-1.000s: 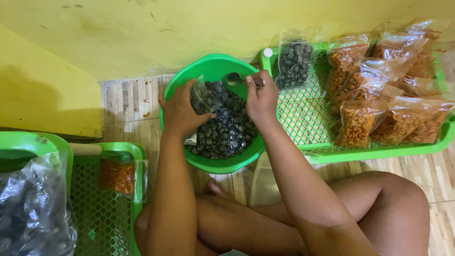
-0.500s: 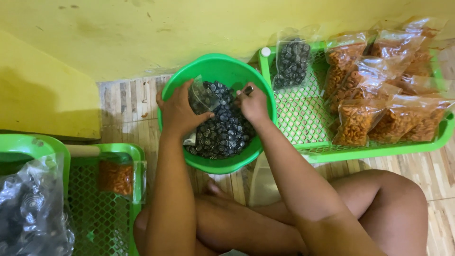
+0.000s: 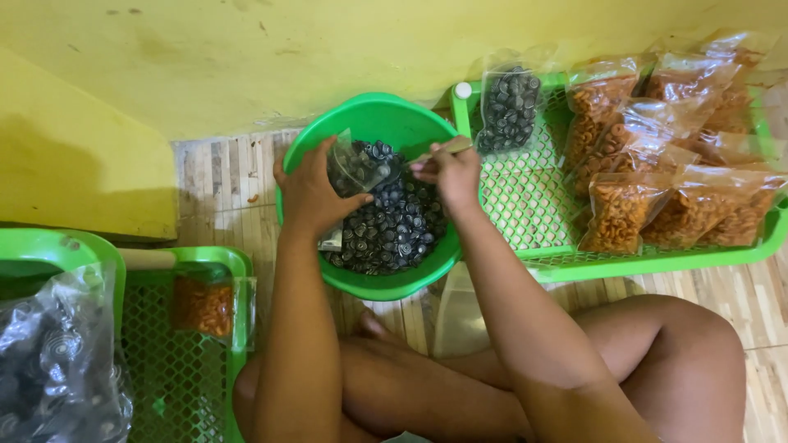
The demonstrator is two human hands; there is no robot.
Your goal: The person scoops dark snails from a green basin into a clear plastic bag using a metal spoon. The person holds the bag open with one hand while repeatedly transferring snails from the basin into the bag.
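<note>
A round green bowl (image 3: 386, 115) holds a heap of small dark spiral snacks (image 3: 394, 234). My left hand (image 3: 308, 193) grips a small clear plastic bag (image 3: 357, 164), partly filled with the dark snacks, held open over the bowl. My right hand (image 3: 451, 172) is closed on a spoon (image 3: 439, 150) just above the snacks, its tip pointing toward the bag's mouth. Both forearms reach up from my crossed legs at the bottom of the view.
A green mesh tray (image 3: 533, 197) to the right carries a filled bag of dark snacks (image 3: 509, 107) and several bags of orange snacks (image 3: 657, 156). Another green tray (image 3: 185, 369) at lower left holds an orange bag and a large bag of dark snacks (image 3: 57, 369). A yellow wall rises behind.
My right hand has moved left from the bowl's right rim toward the bag, bringing the spoon over the snacks. The left hand and bag stay in place.
</note>
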